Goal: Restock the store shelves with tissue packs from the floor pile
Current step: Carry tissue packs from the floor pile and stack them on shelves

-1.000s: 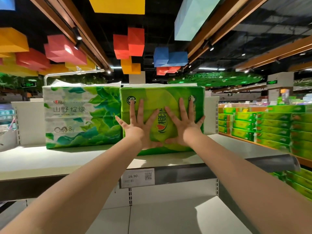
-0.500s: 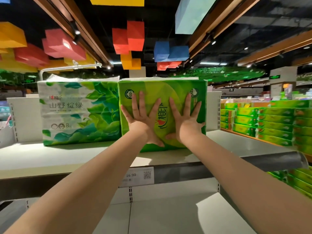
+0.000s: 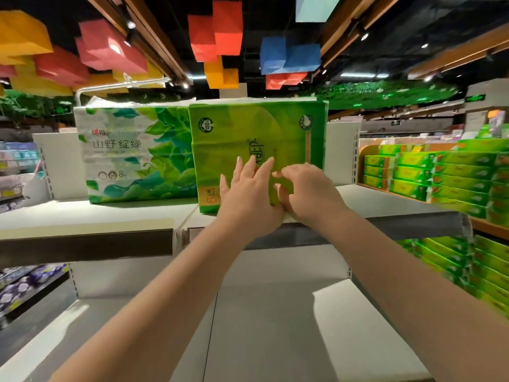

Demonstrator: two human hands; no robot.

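Observation:
A bright green tissue pack (image 3: 248, 133) stands upright on the top shelf (image 3: 82, 213), its left side against a white-and-green leaf-print pack (image 3: 132, 155). My left hand (image 3: 248, 199) is in front of the green pack's lower face, fingers straight and spread, fingertips on the wrapper. My right hand (image 3: 308, 194) is beside it at the pack's lower right, fingers loosely bent toward the left and holding nothing. Both forearms reach up from the bottom of the view. The floor pile is out of view.
A bare lower shelf (image 3: 275, 326) lies under my arms. The top shelf has a grey front rail (image 3: 385, 224). Rows of green tissue packs (image 3: 454, 175) fill the shelving on the right. Purple-patterned packs (image 3: 22, 288) sit on a low shelf at the left.
Both hands have slid down from the middle of the green pack's face to its lower part. My right fingers have gone from flat to loosely bent. The pack stands further back on the shelf.

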